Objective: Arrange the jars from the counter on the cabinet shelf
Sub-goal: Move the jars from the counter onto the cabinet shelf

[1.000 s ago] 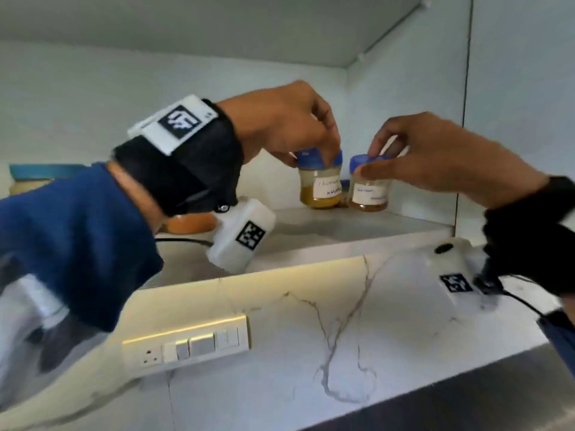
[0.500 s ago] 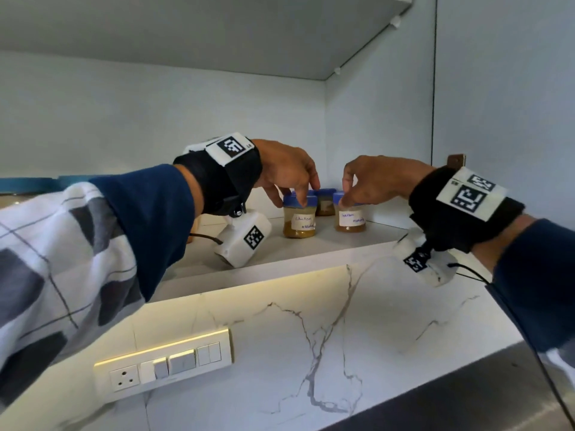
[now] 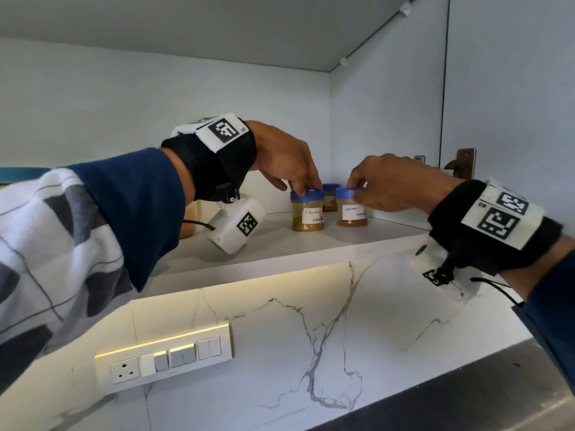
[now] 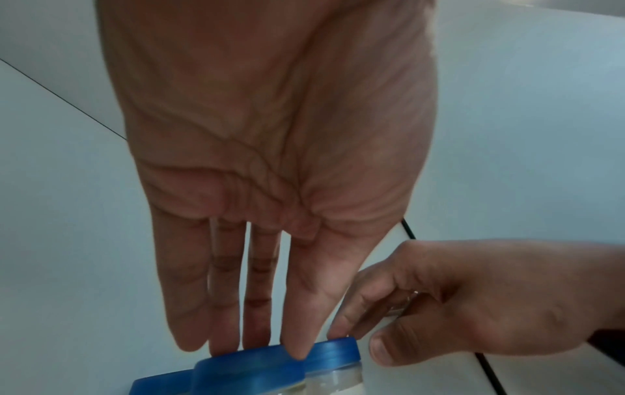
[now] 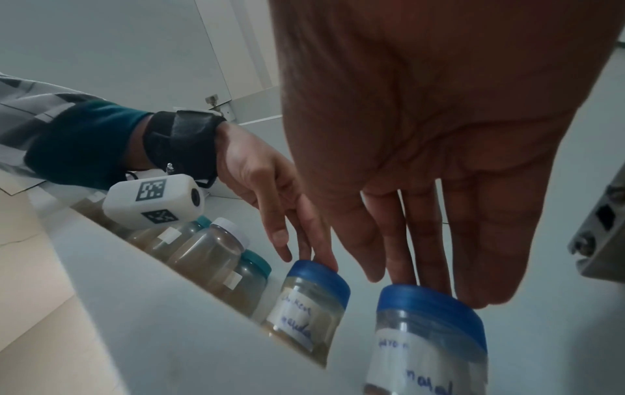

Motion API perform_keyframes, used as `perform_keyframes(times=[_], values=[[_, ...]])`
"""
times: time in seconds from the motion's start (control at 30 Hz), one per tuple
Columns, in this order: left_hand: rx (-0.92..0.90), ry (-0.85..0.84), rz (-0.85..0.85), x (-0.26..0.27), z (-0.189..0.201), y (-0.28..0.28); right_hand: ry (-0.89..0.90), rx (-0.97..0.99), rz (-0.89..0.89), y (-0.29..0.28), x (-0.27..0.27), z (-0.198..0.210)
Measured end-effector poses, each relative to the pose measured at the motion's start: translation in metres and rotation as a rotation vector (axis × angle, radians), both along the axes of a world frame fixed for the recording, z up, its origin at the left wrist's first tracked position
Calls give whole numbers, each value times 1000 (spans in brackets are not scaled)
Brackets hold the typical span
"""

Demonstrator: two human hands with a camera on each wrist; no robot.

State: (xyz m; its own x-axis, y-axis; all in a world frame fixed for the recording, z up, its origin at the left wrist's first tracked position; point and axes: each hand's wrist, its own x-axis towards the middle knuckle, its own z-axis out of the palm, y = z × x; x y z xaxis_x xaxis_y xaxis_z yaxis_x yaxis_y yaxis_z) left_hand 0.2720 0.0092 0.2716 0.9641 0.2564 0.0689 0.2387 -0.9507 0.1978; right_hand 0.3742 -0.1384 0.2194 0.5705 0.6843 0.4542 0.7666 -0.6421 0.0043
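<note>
Two small blue-lidded jars of brown spice stand upright, side by side, on the cabinet shelf (image 3: 280,244) near its right wall. My left hand (image 3: 301,185) reaches down on the "chicken masala" jar (image 3: 308,216); its straight fingertips (image 4: 257,344) touch the lid and the thumb is spread away. My right hand (image 3: 356,191) is on the "garam masala" jar (image 3: 351,213), with curled fingers and thumb pinching the lid rim (image 4: 335,352). In the right wrist view both jars, chicken (image 5: 304,312) and garam (image 5: 426,342), sit just behind the shelf's front edge.
A third blue-lidded jar (image 3: 330,197) stands behind the two. Several taller jars (image 5: 209,251) line the shelf to the left. A door hinge (image 3: 463,163) is fixed to the cabinet's right side. A switch panel (image 3: 165,359) sits on the marble wall below the shelf.
Both jars moved deeper onto the shelf and now stand there. My left hand's fingers went from gripping the lid to lying straight on top of it.
</note>
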Motion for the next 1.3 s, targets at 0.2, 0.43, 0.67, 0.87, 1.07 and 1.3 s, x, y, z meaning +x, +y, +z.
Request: perform_keyframes(times=[0.2, 0.43, 0.67, 0.87, 1.07, 1.3], values=[[160, 160, 28, 25, 1, -2, 17, -276, -57, 18, 14, 19], [215, 258, 49, 51, 3, 9, -40, -570, -134, 56, 38, 40], [197, 227, 71, 69, -1, 27, 23, -620, -195, 76, 56, 42], [169, 213, 78, 80, -10, 40, 36, -628, -194, 82, 55, 41], [128, 203, 59, 76, -11, 42, 41, -612, -190, 81, 52, 40], [159, 95, 18, 60, -3, 35, 71, -514, -225, 68, 30, 40]])
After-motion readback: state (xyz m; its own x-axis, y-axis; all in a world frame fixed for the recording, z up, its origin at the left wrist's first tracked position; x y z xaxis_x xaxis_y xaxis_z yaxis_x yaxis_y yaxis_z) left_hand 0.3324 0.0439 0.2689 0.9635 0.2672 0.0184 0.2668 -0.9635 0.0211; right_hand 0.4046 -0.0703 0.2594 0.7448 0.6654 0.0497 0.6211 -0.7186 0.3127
